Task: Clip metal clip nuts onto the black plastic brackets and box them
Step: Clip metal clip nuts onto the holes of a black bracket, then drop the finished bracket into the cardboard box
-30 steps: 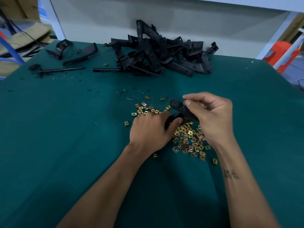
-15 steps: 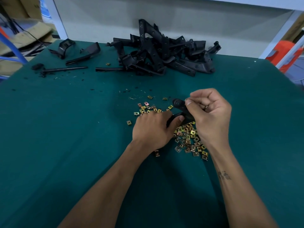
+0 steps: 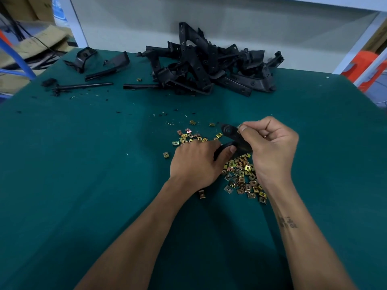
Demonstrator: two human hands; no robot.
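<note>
Bracket [image 3: 234,136] steadied for clipping.
Left hand [image 3: 195,162] gripped its lower end; right hand [image 3: 272,143] fingers [image 3: 244,129] pinched a nut [image 3: 238,127] at its edge.

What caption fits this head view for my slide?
Both hands, left and right, hold a black bracket above scattered clip nuts on the green table.

The black plastic bracket [image 3: 232,136] I hold is matte black all over. Beneath my hands, the small square metal clip nuts [image 3: 240,176] shine brass yellow, some coppery, some grey. The bench's cloth cover [image 3: 83,164] is plain dark teal, flecked with black crumbs. At its far edge the heap of black plastic brackets [image 3: 209,68] is uniformly black. My right forearm carries a dark tattoo [image 3: 288,222].
</note>
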